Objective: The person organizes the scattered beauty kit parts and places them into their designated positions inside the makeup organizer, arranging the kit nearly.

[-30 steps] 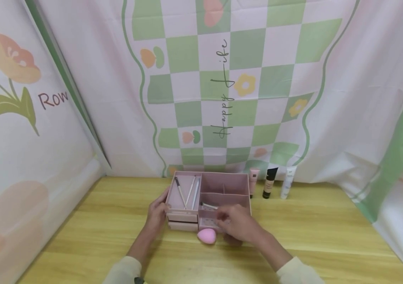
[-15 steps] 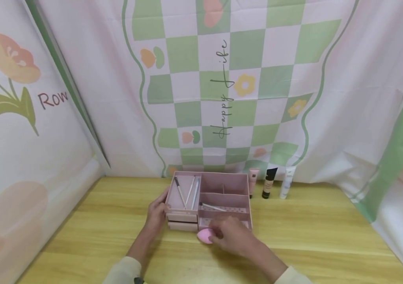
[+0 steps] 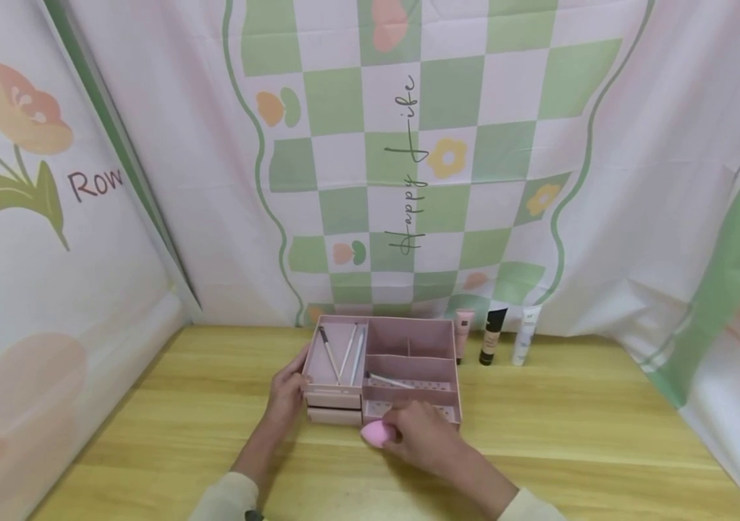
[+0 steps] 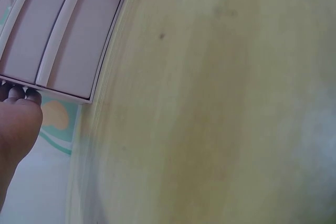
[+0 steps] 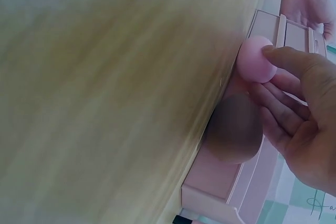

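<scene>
Pink sponge (image 5: 255, 60): egg-shaped, narrow end pointing left as I saw it from above; it sat just in front of a pink organizer (image 3: 434, 370), near the middle of its front edge. I could not tell whether it touched the table (image 3: 572, 420).

Right hand (image 3: 425, 434): narrow, holding the pink sponge between thumb and fingers. Close by, a brown sponge (image 5: 234, 130) lay against the organizer's front, beside the pink one; from above, the hand hid it.

Left hand (image 3: 287, 394): on the organizer's left side, touching it. I could not tell whether the fingers gripped the wall or only pressed on it.

Organizer: two drawers (image 3: 334, 400), one above the other, at front left, both with pale handle strips. In the shallow tray above them lay three thin brushes (image 3: 347, 353), the leftmost slanted and dark at its far end. To the right, the compartments ran in rows; the middle row held a fourth brush (image 3: 389, 380) on a dotted floor.

Beyond, right of the organizer, three tubes stood upright on the table: a pink tube (image 3: 464, 334) partly behind the organizer's corner, a black-and-beige tube (image 3: 492, 336) and a white tube (image 3: 525, 336).

Behind hung a cloth backdrop (image 3: 392, 159), green-and-white checks, lettered sideways "Happy Life". Both forearms ended in pale sleeves (image 3: 225, 496).
</scene>
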Tool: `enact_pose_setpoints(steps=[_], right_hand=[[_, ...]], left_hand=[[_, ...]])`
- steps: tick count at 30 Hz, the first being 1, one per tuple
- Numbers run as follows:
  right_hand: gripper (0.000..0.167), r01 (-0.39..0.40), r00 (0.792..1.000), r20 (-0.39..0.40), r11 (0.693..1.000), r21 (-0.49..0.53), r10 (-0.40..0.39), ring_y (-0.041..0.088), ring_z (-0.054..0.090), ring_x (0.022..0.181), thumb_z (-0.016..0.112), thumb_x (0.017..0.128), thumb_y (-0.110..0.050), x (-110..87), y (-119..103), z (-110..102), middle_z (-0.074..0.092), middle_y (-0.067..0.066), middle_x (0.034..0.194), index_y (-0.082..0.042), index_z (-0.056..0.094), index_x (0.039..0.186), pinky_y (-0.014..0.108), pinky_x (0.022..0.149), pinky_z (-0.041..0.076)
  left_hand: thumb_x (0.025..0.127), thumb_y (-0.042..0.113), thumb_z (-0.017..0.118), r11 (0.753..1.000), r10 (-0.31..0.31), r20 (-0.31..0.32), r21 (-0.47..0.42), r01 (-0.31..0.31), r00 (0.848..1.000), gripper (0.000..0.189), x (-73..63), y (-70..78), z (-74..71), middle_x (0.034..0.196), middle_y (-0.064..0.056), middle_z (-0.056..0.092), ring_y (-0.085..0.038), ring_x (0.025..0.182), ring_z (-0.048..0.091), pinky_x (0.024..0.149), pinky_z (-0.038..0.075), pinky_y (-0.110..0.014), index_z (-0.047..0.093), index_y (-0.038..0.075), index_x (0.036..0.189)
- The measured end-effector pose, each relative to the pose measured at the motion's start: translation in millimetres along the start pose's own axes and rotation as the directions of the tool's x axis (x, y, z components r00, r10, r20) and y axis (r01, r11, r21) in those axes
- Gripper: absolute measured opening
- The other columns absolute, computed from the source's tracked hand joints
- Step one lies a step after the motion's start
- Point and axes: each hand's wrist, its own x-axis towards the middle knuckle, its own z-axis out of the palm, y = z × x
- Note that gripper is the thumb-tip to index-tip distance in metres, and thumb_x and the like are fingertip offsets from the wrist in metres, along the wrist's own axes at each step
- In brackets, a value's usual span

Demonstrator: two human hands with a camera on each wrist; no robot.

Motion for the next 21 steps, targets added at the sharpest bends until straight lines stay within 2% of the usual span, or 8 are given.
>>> enact_pose_setpoints(steps=[6,12,21], right_hand=[[0.011,-0.041,0.999,0.020,0.993,0.110,0.039,-0.004,0.047,0.062,0.082,0.076,-0.013,0.4,3.8,1.1,0.069,-0.005,0.075,-0.010,0.078,0.086,0.013,0.057,0.045],[0.016,-0.055,0.998,0.022,0.985,0.164,0.052,-0.001,0.056,0.066,0.082,0.076,-0.011,-0.1,4.7,-0.8,0.075,0.003,0.081,-0.006,0.079,0.091,0.012,0.061,0.051],[0.021,-0.066,0.998,0.018,0.959,0.277,0.064,0.010,0.072,0.074,0.083,0.076,-0.008,-1.7,8.7,-1.0,0.078,0.012,0.090,-0.002,0.078,0.095,0.013,0.067,0.058]], left_hand=[[0.080,-0.009,0.039,1.000,0.009,0.002,-0.009,-0.009,1.000,0.071,0.4,0.0,0.6,0.163,-0.028,0.021,-0.041,0.154,0.016,0.117,0.032,-0.017,0.026,-0.016,0.150],[0.080,-0.009,0.039,1.000,0.009,0.000,0.002,-0.009,1.000,0.071,0.9,-1.0,-0.3,0.164,-0.027,0.021,-0.041,0.154,0.017,0.121,0.027,-0.025,0.026,-0.016,0.149],[0.080,-0.009,0.039,1.000,0.005,0.004,0.000,-0.005,1.000,0.072,0.4,-1.1,-0.9,0.165,-0.027,0.021,-0.040,0.155,0.016,0.121,0.025,-0.026,0.026,-0.016,0.150]])
